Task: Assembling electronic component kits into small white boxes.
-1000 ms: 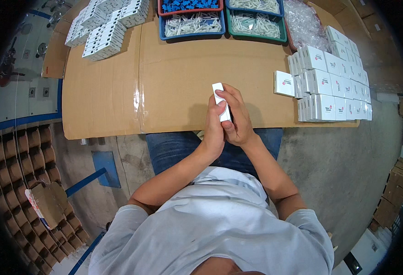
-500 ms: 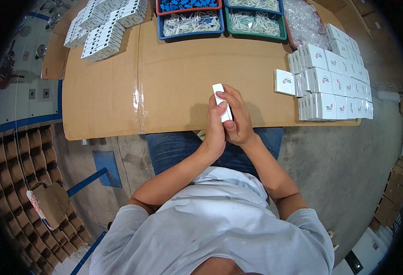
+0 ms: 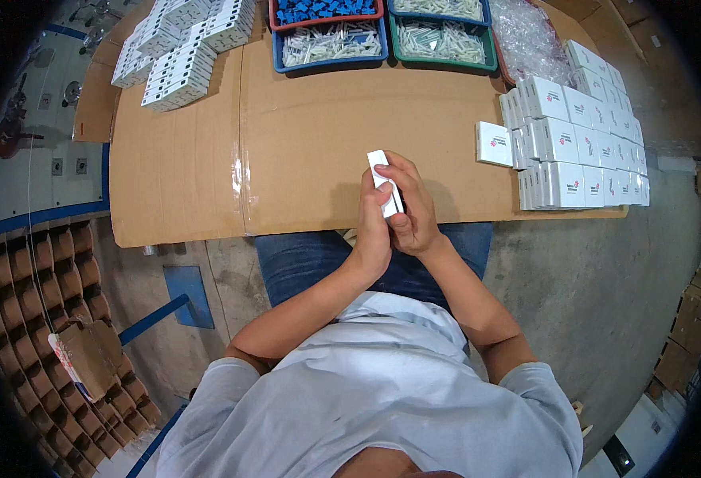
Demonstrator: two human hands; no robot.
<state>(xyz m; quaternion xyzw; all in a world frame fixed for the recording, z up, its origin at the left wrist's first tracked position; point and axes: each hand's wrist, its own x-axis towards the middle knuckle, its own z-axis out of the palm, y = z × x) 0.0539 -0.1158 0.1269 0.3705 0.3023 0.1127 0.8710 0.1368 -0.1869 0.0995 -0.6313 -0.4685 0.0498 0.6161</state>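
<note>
Both my hands hold one small white box [image 3: 384, 181] upright over the near edge of the cardboard-covered table [image 3: 311, 143]. My left hand [image 3: 371, 231] grips it from the left and below. My right hand [image 3: 413, 209] wraps its right side, fingers curled over the top. The lower part of the box is hidden between my palms.
Rows of closed white boxes [image 3: 577, 143] stand at the right, one box [image 3: 494, 143] apart from them. Flat white folded cartons [image 3: 182, 48] are stacked at the back left. Blue [image 3: 330, 44], red [image 3: 323, 9] and green [image 3: 444, 40] bins of small parts line the back edge, beside clear plastic bags [image 3: 530, 40].
</note>
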